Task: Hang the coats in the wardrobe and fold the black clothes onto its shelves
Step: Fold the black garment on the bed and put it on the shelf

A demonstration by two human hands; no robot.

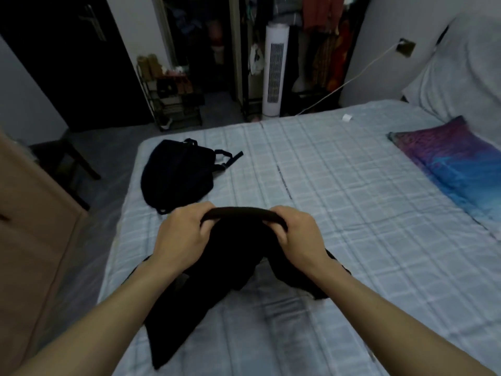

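Over the bed, from the head camera, the only view we have, we hold a black garment up by its top edge. Our left hand has its fingers curled tight round the left end of that thick rolled edge, and our right hand grips the right end the same way, so the band is stretched taut between the two fists. The rest of the cloth hangs down and trails onto the checked bedcover toward us, one long part running to the lower left.

Farther up the bed, well apart from our hands, lies a second black item with straps, in a loose heap; whether it is clothing or a bag we cannot tell. A coloured pillow sits at the right edge.

Across the room the wardrobe stands open, with clothes hanging inside and a white tower fan in front of it. We see no coats lying about, so the hanging may be finished. We judge the folding barely begun: this piece is unfolded, and nothing black shows on a shelf that we can make out.
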